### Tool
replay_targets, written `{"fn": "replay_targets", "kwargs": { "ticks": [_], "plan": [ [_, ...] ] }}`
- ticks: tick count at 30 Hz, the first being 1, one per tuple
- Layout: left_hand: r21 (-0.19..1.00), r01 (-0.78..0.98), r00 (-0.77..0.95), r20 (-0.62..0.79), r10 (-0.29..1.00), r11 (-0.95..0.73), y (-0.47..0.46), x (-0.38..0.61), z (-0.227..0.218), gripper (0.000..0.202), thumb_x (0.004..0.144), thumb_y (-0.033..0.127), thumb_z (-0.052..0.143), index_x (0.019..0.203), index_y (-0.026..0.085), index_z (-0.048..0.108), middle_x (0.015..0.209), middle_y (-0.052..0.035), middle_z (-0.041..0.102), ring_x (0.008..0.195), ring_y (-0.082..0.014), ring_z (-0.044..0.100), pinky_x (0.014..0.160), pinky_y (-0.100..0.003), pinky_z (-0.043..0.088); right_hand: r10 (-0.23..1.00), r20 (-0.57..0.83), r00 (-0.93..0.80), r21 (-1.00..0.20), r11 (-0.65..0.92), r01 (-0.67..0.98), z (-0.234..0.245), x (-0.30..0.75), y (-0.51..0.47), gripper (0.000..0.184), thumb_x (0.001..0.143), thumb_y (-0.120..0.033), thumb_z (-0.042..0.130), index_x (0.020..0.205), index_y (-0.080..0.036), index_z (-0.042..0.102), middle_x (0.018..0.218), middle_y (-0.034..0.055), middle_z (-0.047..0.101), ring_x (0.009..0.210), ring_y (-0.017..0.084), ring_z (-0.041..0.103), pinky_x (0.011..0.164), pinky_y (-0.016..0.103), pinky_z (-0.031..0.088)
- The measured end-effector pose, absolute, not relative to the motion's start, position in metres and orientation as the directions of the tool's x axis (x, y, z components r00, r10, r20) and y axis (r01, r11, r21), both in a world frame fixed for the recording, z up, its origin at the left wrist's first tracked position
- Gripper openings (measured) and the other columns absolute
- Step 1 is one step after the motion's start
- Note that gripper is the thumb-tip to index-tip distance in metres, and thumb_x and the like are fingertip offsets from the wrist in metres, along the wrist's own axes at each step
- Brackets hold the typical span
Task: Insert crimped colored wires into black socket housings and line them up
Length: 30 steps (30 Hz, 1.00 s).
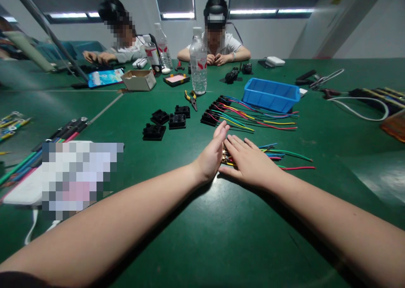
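Note:
My left hand (210, 157) stands on its edge on the green table, fingers straight, its palm turned toward the ends of a small bundle of wires. Flat over those coloured wires (286, 153) lies my right hand (251, 159), fingers stretched out. Gold metal tips (225, 156) of the wires show between the two hands; the middle of the bundle is hidden under the right hand. Just beyond, black connector blocks (210, 117) with coloured wires attached lie in a row. Several loose black blocks (177, 120) sit to the left of them.
Yellow-handled pliers (191, 100), a water bottle (198, 64) and a blue bin (271, 94) stand farther back. At left are a white power bank (28, 182) and thick cables (63, 131). Two people sit across the table (202, 245), near a small cardboard box (139, 80).

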<state>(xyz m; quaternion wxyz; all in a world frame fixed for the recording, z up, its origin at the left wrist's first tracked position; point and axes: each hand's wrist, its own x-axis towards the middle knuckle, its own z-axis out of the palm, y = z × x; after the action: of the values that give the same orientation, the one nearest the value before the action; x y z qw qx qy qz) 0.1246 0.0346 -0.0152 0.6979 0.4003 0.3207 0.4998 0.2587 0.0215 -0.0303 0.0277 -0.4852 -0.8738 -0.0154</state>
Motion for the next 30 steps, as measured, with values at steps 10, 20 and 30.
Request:
{"fn": "replay_targets", "kwargs": {
  "ticks": [10, 20, 30],
  "plan": [
    [0.977, 0.158, 0.033, 0.137, 0.990, -0.140, 0.029, 0.035, -0.026, 0.038, 0.090, 0.031, 0.052, 0.127, 0.025, 0.049, 0.143, -0.0072, 0.048, 0.138, -0.0194, 0.038, 0.119, -0.040, 0.022, 0.928, 0.083, -0.362, 0.110, 0.353, 0.929, -0.020, 0.249, -0.008, 0.093, 0.087, -0.072, 0.030, 0.143, 0.002, 0.039, 0.146, 0.0264, 0.040, 0.137, 0.037, 0.036, 0.113, 0.056, 0.025],
    [0.803, 0.560, 0.138, 0.152, 0.979, -0.204, 0.033, -0.014, -0.018, 0.025, 0.088, 0.030, 0.051, 0.111, 0.022, 0.059, 0.126, -0.0074, 0.059, 0.124, -0.0242, 0.051, 0.111, -0.043, 0.032, 0.941, 0.014, -0.338, 0.128, 0.333, 0.934, -0.026, 0.242, -0.016, 0.066, 0.086, -0.031, 0.038, 0.145, -0.001, 0.038, 0.149, 0.0219, 0.036, 0.138, 0.032, 0.036, 0.112, 0.052, 0.032],
    [0.788, 0.581, 0.214, 0.092, 0.972, -0.203, 0.028, -0.012, -0.017, 0.028, 0.090, 0.032, 0.049, 0.114, 0.021, 0.056, 0.123, -0.0063, 0.059, 0.121, -0.0221, 0.052, 0.109, -0.044, 0.035, 0.832, 0.114, -0.542, 0.020, 0.544, 0.839, -0.038, 0.259, 0.018, 0.061, 0.085, -0.019, 0.039, 0.144, -0.001, 0.039, 0.150, 0.0191, 0.038, 0.140, 0.030, 0.033, 0.115, 0.048, 0.029]
  ]
}}
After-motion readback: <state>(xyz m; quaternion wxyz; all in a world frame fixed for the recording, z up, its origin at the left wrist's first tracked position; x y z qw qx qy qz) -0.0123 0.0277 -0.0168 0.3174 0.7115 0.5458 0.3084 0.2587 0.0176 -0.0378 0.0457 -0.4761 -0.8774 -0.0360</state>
